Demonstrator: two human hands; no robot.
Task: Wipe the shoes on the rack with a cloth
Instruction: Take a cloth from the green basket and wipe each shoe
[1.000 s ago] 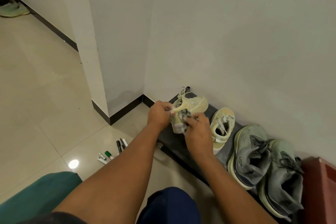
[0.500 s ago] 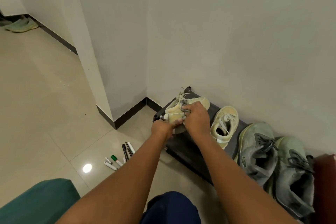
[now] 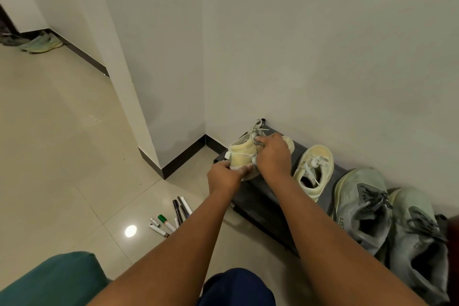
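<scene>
A low dark shoe rack (image 3: 255, 196) stands against the wall. My left hand (image 3: 223, 177) grips the heel of a pale yellow sneaker (image 3: 242, 155), tilted up at the rack's left end. My right hand (image 3: 273, 156) lies over the sneaker's upper and clutches a grey cloth (image 3: 258, 143), of which only a small edge shows. The matching yellow sneaker (image 3: 314, 170) lies beside it on the rack. Two grey sneakers (image 3: 360, 208) (image 3: 419, 243) sit further right.
Several marker pens (image 3: 171, 216) lie on the tiled floor left of the rack. A green cushion edge (image 3: 49, 281) is at the bottom left. A wall corner juts out at the left. More shoes (image 3: 41, 43) lie far back by the wall.
My right hand with the cloth has moved from the sneaker's heel side up onto its upper near the laces. My left hand has dropped to the heel. The camera has tilted slightly.
</scene>
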